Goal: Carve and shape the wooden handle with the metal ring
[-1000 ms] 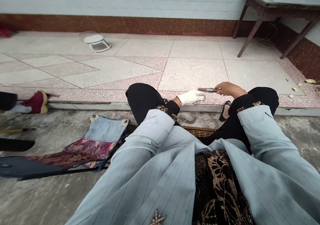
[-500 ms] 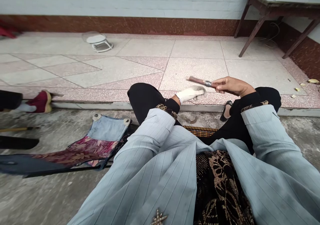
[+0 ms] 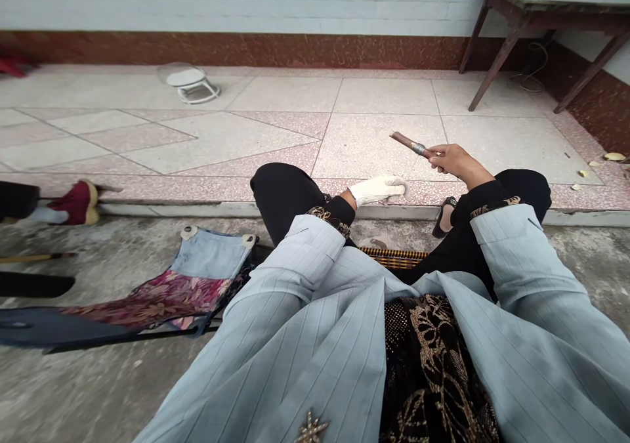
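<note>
My right hand (image 3: 455, 162), bare, is closed around one end of a brown stick-like tool (image 3: 404, 142) with a silvery band near its middle. The tool's free end points up and to the left, above the tiled ledge. Lower and to the left, my left hand (image 3: 378, 189) wears a white knitted glove and is held between my knees with its fingers curled. A pale greyish edge of something shows at the gloved fingertips, too blurred to name. The tool and the gloved hand are apart.
A folding chair with a patterned fabric seat (image 3: 162, 292) stands at my left. Another person's red shoe (image 3: 76, 205) rests by the ledge. A low white stool (image 3: 194, 87) and a wooden table (image 3: 522, 3) are near the wall. Yellowish scraps (image 3: 614, 157) lie at far right.
My right hand has lifted and drawn the tool up and away from the gloved hand, tilting its free end upward. The left hand stays nearly in place, turned slightly more palm-down.
</note>
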Demonstrator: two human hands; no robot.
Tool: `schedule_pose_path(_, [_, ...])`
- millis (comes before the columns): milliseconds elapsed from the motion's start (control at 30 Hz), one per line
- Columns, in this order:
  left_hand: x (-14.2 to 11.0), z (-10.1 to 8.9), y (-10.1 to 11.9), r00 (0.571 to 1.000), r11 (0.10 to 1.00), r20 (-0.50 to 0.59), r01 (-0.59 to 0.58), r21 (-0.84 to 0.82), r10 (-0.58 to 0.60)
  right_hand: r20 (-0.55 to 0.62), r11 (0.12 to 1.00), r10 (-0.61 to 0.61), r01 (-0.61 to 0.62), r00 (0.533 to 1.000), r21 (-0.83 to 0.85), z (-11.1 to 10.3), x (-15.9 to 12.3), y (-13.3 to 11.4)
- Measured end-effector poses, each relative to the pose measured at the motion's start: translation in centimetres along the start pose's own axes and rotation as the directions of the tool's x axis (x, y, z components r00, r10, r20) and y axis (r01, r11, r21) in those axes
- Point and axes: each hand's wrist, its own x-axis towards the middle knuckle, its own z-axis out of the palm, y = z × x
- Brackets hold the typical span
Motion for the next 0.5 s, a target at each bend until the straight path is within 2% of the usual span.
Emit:
schedule_pose_path(133, [-0.7, 0.0, 1.3, 0.999, 0.993, -0.047, -0.009, 0.118, 0.015, 0.090, 0.960, 0.014, 0.012, 0.996, -0.280, -0.2, 0.2, 0.4])
schedule_pose_path(200, [-0.8, -0.2, 1.6, 0.997, 0.988, -0.074, -0.011, 0.151, 0.023, 0.217, 0.912, 0.045, 0.049, 0.975, -0.408, -0.2, 0.2, 0.8])
schedule_pose_path(233, [-0.9, -0.3, 1.6, 0.996, 0.986, -0.089, -0.009, 0.164, 0.024, 0.308, 0.898, 0.064, 0.080, 0.949, -0.433, -0.1, 0.2, 1.0])
schedule_pose_path(300, [-0.8, -0.6, 1.4, 0.990, 0.984, -0.141, 0.012, 0.178, 0.014, 0.506, 0.908, 0.088, 0.140, 0.858, -0.395, 0.2, -0.2, 1.1])
schedule_pose_path(367, [-0.7, -1.1, 1.0, 0.976, 0.984, -0.216, 0.035, 0.175, 0.003, 0.682, 0.942, 0.060, 0.184, 0.729, -0.280, 0.4, -0.7, 0.8])
schedule_pose_path(433, [-0.5, -1.5, 0.7, 0.961, 0.987, -0.277, 0.036, 0.158, 0.010, 0.791, 0.967, -0.005, 0.204, 0.612, -0.151, 0.4, -1.3, 0.3])
schedule_pose_path(467, [-0.4, -1.6, 0.5, 0.957, 0.987, -0.290, 0.036, 0.155, 0.011, 0.817, 0.973, -0.049, 0.212, 0.574, -0.091, 0.3, -1.5, 0.0])
schedule_pose_path(500, [-0.3, -1.7, 0.4, 0.951, 0.987, -0.308, 0.044, 0.153, 0.006, 0.826, 0.974, -0.095, 0.224, 0.556, -0.038, 0.1, -1.7, -0.3])
